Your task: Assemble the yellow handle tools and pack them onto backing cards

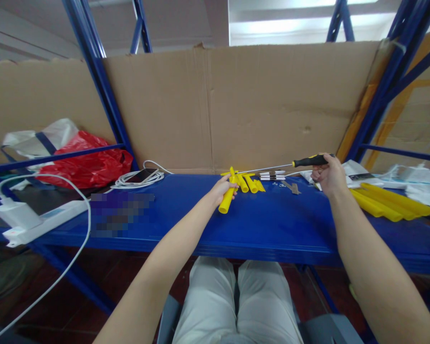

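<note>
My left hand (223,188) is closed around a yellow plastic tube (226,201), whose open end points toward me. In my right hand (330,173) is a long screwdriver (310,161) with a black and yellow handle, held level. Its thin metal shaft reaches left to the top part of the tube; whether the tip touches a screw is too small to tell. More yellow tubes (251,184) lie just right of my left hand. Small loose bits (279,184) and a flat grey metal piece (294,188) rest below the shaft.
Larger yellow tubes (390,203) lie at the right on the blue table (265,224). A cardboard panel (272,105) stands behind. On the left are a phone (141,175) with a coiled white cable (123,184), a power strip (53,222) and a red bag (88,160).
</note>
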Tool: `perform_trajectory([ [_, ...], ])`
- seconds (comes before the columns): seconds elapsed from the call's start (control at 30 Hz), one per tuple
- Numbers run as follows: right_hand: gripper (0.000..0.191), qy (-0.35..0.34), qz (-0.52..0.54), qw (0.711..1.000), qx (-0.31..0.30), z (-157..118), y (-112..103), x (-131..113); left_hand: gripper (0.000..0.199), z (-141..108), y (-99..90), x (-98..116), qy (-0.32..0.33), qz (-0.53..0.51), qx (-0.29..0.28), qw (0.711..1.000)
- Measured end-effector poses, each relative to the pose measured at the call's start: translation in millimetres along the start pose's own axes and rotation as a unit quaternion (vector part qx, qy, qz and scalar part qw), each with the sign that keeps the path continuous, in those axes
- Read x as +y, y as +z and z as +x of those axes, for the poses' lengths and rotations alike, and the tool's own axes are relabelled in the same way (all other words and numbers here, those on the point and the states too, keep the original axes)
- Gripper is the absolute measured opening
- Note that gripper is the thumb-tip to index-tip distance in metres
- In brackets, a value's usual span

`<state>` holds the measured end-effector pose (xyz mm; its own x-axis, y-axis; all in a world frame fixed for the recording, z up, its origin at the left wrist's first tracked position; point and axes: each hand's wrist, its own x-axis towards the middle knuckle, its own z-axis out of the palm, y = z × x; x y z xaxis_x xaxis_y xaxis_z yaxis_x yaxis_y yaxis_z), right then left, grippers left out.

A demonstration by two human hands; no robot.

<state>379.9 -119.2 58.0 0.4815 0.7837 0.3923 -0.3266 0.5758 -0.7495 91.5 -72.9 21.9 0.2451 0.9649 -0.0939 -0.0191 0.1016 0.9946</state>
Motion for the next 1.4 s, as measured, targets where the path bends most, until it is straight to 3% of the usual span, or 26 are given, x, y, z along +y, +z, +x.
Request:
perform_trajectory([
  [0.33, 0.018, -0.005, -0.117, 0.990, 0.078, -4.4, -0.4, 1.0, 0.064, -4.6, 3.4, 1.5, -0.005, 0.008, 0.005, 1.000],
  [0.47, 0.034, 0.090, -0.100, 0.990, 0.039, -3.3, -4.6, -1.0, 0.063, -3.5, 2.2, 1.3, -0.003, 0.010, 0.007, 1.000],
  [0.6, 0.037, 0.176, -0.039, 0.984, 0.001, -0.8, -8.0, -3.6, 0.067, -2.6, 1.6, 1.8, 0.004, -0.004, 0.019, 1.000],
  [0.77, 0.036, 0.148, 0.015, 0.989, -0.001, -2.5, -7.2, -7.8, 0.067, -2.3, 1.8, 1.7, 0.003, -0.009, 0.015, 1.000],
  [1.0, 0.042, 0.126, -0.025, 0.991, -0.023, -4.7, -2.2, -7.1, 0.069, 2.1, -1.2, -1.4, 0.005, -0.012, 0.018, 1.000],
  [1.2, 0.031, 0.116, -0.025, 0.992, 0.045, 0.7, -3.3, -5.9, 0.065, 1.8, 0.1, -2.2, 0.010, -0.001, 0.001, 1.000],
  [1.4, 0.029, 0.119, -0.040, 0.991, 0.053, -3.6, 0.4, -8.4, 0.066, -1.3, 2.1, 0.7, 0.005, -0.009, 0.013, 1.000],
])
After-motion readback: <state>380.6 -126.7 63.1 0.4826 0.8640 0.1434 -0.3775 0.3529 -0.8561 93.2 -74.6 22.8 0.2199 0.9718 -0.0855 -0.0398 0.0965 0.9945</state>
